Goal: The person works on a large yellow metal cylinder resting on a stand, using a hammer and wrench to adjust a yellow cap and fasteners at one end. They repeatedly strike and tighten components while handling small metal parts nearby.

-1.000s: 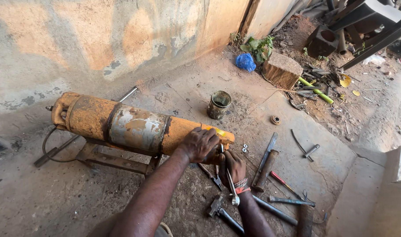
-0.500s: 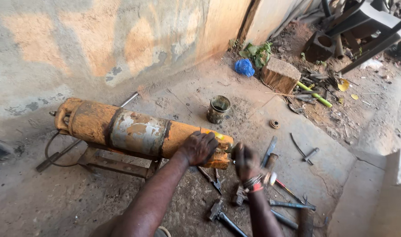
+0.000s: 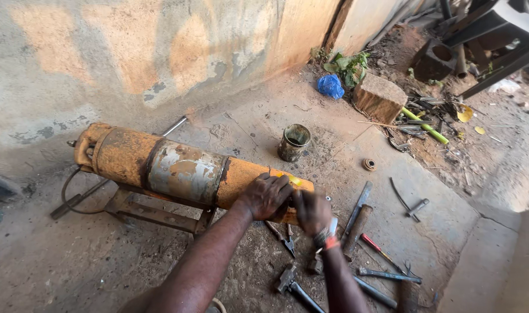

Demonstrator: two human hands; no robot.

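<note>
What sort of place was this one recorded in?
Probably an outdoor repair yard: a rusty orange cylinder lies on a metal stand, hand tools are strewn on the dirt, and scrap is piled by a stained wall.

Rusty matt metal cylinder [image 3: 183, 171], rough concrete floor [image 3: 450, 208], weathered wooden block [image 3: 379, 97]
</note>
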